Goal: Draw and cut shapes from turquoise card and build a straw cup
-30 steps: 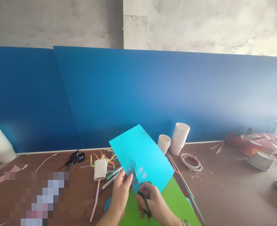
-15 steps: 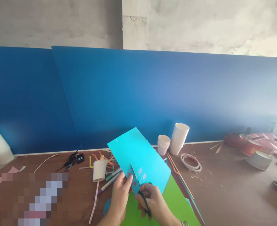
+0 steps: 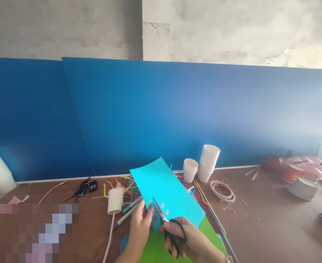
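A light blue sheet of paper (image 3: 167, 190) with small drawn shapes near its lower left corner is held up over the table. My left hand (image 3: 140, 224) pinches that corner between thumb and fingers. In my right hand (image 3: 186, 235) is a pair of scissors with black handles (image 3: 182, 228), fingers through the loops. Their blades point up and left, lying across the paper beside the drawn shapes. Beneath the blue paper lies a green sheet (image 3: 161, 248), partly covered by my hands.
Left of my hands stand a paper cup (image 3: 116, 201) with a straw and several markers (image 3: 126, 218). Two stacks of white cups (image 3: 190, 170) stand behind. A coiled white band (image 3: 222, 191) lies to the right. Keys (image 3: 85, 187) sit at the left, near a blue partition (image 3: 161, 117).
The scissors' handles have spread and my right hand has shifted slightly right. The blue paper has tilted, its far corner lower and its right corner farther right.
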A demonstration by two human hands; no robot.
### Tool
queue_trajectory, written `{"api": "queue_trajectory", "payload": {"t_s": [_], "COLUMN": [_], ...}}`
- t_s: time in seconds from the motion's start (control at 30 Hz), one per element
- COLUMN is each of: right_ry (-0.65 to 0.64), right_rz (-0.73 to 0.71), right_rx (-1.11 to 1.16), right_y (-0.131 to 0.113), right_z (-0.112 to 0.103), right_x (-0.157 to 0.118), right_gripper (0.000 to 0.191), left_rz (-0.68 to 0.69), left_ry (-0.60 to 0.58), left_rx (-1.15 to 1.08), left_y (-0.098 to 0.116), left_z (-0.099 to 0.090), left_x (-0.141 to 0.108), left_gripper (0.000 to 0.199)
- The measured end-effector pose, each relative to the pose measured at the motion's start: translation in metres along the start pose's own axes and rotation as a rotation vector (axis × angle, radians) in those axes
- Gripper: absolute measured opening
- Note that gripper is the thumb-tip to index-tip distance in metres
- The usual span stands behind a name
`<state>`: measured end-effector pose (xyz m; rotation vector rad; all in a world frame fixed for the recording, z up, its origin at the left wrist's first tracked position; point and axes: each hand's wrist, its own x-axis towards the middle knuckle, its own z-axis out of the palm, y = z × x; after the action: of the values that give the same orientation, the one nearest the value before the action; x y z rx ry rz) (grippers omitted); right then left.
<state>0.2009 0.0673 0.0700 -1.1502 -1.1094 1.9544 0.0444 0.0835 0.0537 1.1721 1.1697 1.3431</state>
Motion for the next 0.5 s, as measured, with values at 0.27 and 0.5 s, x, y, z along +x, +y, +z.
{"api": "queue_trajectory", "payload": {"t_s": [0.27,0.5], "right_ry": [-0.115,-0.137], "right_rz": [0.042,-0.059], "right_rx": [-0.066,-0.183], "right_y": [-0.013,-0.012], "right_z": [-0.015,-0.018], "right_x": [-0.006,0.004], "right_gripper": [0.041,0.040], "left_rz": [0.013,-0.132], "left_ry": [-0.015,-0.092], "left_rx": [-0.035,-0.180], "left_y": [0.000,0.006], "left_z": [0.000,0.000], "left_x": [0.001,0.000], "left_gripper": [0.045,0.034]}}
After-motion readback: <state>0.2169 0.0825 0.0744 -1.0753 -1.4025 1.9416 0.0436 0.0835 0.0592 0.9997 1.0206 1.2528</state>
